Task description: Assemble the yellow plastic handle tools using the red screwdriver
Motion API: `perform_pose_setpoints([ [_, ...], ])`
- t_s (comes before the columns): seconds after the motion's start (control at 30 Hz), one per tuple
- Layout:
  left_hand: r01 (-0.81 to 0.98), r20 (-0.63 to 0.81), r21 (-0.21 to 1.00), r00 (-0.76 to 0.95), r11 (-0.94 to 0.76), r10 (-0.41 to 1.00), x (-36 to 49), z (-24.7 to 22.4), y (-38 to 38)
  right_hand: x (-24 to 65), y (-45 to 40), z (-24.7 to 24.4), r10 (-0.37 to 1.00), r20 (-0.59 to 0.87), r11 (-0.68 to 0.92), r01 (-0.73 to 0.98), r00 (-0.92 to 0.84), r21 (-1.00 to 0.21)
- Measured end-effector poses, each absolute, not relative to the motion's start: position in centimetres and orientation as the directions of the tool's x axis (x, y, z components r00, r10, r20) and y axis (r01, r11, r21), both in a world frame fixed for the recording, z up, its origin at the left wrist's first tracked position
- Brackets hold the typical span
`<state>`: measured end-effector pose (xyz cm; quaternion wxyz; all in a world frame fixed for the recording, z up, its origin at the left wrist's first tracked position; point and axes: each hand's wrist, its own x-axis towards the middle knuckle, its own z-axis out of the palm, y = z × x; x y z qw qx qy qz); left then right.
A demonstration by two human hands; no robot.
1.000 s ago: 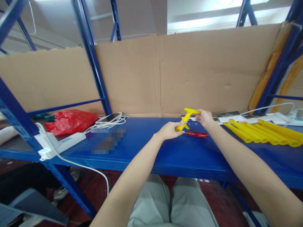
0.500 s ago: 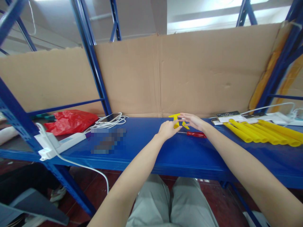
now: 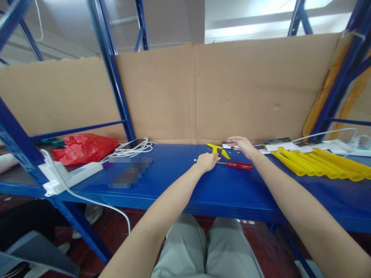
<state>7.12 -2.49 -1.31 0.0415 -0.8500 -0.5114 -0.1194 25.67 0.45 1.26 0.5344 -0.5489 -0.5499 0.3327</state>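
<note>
My left hand (image 3: 207, 162) is closed round the lower end of a yellow T-shaped plastic piece (image 3: 214, 147), whose crossbar points to the back. Just right of it lies a smaller yellow flat piece (image 3: 225, 154) on the blue shelf. My right hand (image 3: 242, 145) has its fingers stretched out over a small black-and-white item (image 3: 229, 144), with tiny bits on the shelf nearby; its kind is unclear. In front lies a screwdriver with a red handle (image 3: 239, 166). Its shaft runs behind my left hand, and the tip shows on the left.
Several yellow tubes (image 3: 321, 163) lie at the right, beside cards (image 3: 277, 144) and white cables. At the left are a red plastic bag (image 3: 88, 148), a white power strip (image 3: 84, 173), a coiled white cable (image 3: 142, 146) and a blurred-out patch. Cardboard (image 3: 246, 92) stands behind the shelf.
My hands have moved apart. The left has come nearer me with its grip lower on the T-shaped piece, and the right has moved right, uncovering the small black-and-white item.
</note>
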Motion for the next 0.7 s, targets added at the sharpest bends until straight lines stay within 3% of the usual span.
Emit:
perform_pose_setpoints([
  [0.3,0.887,0.163,-0.012,0.458,-0.462,0.874,8.1,-0.1,-2.5,27.0,1.0,0.7,0.912,0.276,0.179,0.311,0.305,-0.934],
  [0.5,0.899,0.176,0.079,0.414,-0.432,0.893,9.0,-0.1,-1.7,29.5,2.6,0.4,0.844,0.365,0.193,0.413,0.392,-0.890],
  [0.6,0.901,0.186,0.139,0.383,-0.411,0.905,9.4,-0.4,-1.4,30.9,2.6,0.6,0.804,0.393,0.118,0.529,0.445,-0.840],
  [0.7,0.905,0.167,0.159,0.369,-0.394,0.914,9.7,-0.4,-1.5,31.6,1.7,0.8,0.786,0.404,-0.071,0.717,0.469,-0.693],
])
